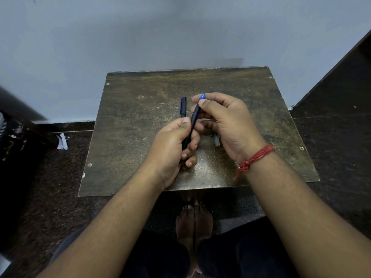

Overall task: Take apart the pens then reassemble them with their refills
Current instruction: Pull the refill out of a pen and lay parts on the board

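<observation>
A black pen barrel (194,116) with a blue tip end slants up to the right above the small table (140,121). My left hand (174,145) grips its lower half. My right hand (222,119) pinches its upper part near the blue tip (202,96). A black cap with a blue clip (183,106) sticks up just above my left thumb; I cannot tell whether it lies on the table or is held. A pale grey pen part (216,139) lies on the table under my right palm, mostly hidden.
The worn dark wooden table stands against a pale wall. Dark floor surrounds it. A crumpled white scrap (62,141) lies on the floor to the left. My bare feet (193,219) rest under the table's near edge.
</observation>
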`<move>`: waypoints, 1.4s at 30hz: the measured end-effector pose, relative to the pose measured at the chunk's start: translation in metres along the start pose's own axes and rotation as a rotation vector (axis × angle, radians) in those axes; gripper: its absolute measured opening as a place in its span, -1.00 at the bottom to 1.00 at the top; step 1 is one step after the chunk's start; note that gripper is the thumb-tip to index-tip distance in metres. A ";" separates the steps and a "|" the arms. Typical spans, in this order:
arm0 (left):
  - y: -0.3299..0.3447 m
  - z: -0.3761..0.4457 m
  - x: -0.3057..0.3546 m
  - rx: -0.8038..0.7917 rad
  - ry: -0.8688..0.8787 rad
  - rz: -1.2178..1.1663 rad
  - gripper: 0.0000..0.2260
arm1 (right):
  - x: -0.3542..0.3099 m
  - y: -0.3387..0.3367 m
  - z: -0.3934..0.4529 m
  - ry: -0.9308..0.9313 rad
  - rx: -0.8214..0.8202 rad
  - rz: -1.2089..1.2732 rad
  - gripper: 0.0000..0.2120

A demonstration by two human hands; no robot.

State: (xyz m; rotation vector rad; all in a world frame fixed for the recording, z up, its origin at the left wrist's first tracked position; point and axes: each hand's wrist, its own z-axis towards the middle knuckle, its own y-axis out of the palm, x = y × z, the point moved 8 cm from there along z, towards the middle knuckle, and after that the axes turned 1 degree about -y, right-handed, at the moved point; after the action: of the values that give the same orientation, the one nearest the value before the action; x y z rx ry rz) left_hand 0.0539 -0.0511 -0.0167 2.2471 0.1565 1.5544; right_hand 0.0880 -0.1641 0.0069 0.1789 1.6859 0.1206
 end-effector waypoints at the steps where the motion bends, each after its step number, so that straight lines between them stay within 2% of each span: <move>1: 0.000 0.000 0.000 0.004 0.001 0.002 -0.74 | 0.000 0.001 0.000 0.016 -0.007 0.025 -0.84; 7: -0.001 0.000 0.000 0.015 0.011 0.018 -0.72 | 0.005 0.003 0.000 0.032 -0.022 0.018 -0.96; 11: -0.001 0.000 0.000 0.024 0.006 0.033 -0.71 | 0.005 0.000 0.001 0.035 0.001 0.052 -0.95; 15: -0.001 0.000 0.000 0.022 0.012 0.025 -0.71 | 0.005 0.003 0.000 0.069 -0.018 0.136 -0.86; 24: -0.001 -0.001 0.000 0.021 0.013 0.048 -0.71 | 0.006 -0.002 0.001 0.041 0.013 0.002 -0.97; 29: -0.001 -0.001 0.000 0.021 0.017 0.048 -0.72 | 0.005 0.002 -0.001 0.085 -0.007 0.106 -0.81; 38: 0.003 -0.001 0.000 -0.001 0.016 0.067 -0.73 | 0.004 -0.007 0.002 0.039 0.069 0.029 -0.97; 42: 0.003 -0.001 -0.001 -0.012 0.018 0.108 -0.73 | 0.000 -0.010 0.001 0.015 0.091 0.081 -0.90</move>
State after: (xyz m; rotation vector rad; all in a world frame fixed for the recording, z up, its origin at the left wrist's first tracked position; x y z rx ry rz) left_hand 0.0520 -0.0539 -0.0163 2.2661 0.0310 1.6268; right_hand 0.0889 -0.1743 0.0052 0.3158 1.7011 0.1059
